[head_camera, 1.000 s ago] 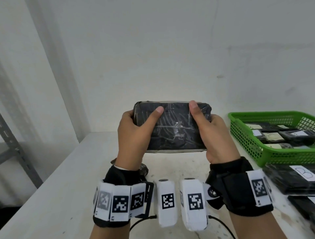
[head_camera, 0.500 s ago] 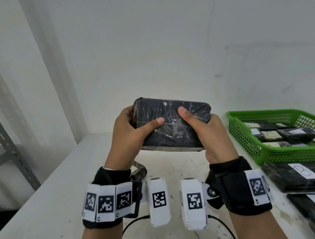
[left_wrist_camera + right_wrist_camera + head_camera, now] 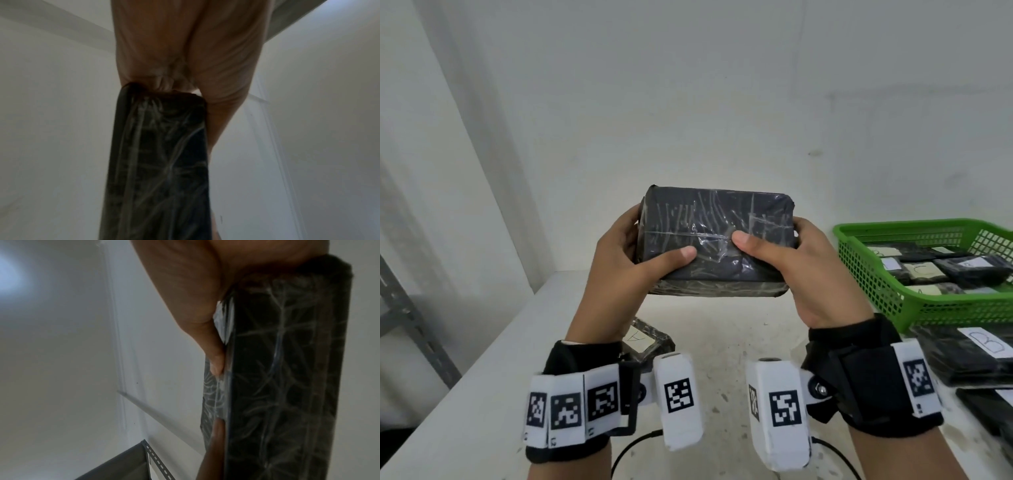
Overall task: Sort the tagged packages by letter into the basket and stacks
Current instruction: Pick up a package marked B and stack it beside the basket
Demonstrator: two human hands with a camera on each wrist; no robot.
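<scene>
Both hands hold a black plastic-wrapped package (image 3: 717, 236) up above the table, its face toward me showing no tag. My left hand (image 3: 626, 253) grips its left end with the thumb across the front. My right hand (image 3: 787, 253) grips the right end, thumb on the front near the middle. The left wrist view shows the package (image 3: 162, 162) edge-on below the palm, and the right wrist view shows the package (image 3: 283, 369) with the thumb pressed on its edge. A green basket (image 3: 876, 274) at the right holds several tagged packages.
A package tagged A (image 3: 647, 342) lies on the white table (image 3: 482, 394) under my left wrist. A stack tagged B (image 3: 969, 353) sits at the right front, with another dark package (image 3: 989, 407) below it. A grey metal rack (image 3: 410, 325) stands left of the table.
The package has tilted, its top edge tipping away so the lower side shows. Both thumbs slid down and inward across its front.
</scene>
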